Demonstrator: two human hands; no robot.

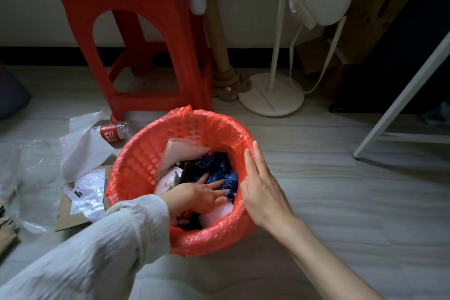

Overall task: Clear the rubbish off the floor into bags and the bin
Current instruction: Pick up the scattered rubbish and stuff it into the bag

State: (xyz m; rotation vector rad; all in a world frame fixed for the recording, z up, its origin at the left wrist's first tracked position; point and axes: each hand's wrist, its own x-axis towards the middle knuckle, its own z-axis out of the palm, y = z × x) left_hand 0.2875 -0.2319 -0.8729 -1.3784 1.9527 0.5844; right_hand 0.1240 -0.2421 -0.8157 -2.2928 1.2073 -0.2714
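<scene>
Standing near centre on the pale wood-grain floor [341, 202]: one round red perforated plastic bin [143, 161], lined with a thin red plastic bag [219, 234] folded over its rim. Contents: crumpled dark blue plastic wrapper [219, 168], pale pink paper sheet [180, 151], a white packet [168, 181], other dark scraps.

Left hand [197, 196], in a white sleeve [97, 258], reaches into the bin from the near side, fingers spread and straight, pressing flat on the rubbish. Right hand [261, 192], forearm bare, lies with fingers straight and together along the bin's right rim, on the liner; it grips nothing.

Left of the bin, on the floor: clear plastic bottle with red label [113, 132], lying on its side; white paper sheets [82, 146]; flattened brown cardboard [70, 217] bearing printed labels; clear plastic film [29, 170].

Far side: tall red plastic stool [136, 31], brown cardboard tube post [219, 39], white pompom on a string [197, 3], white stand with round base [271, 97]. Right: white slanted metal leg [404, 95].
</scene>
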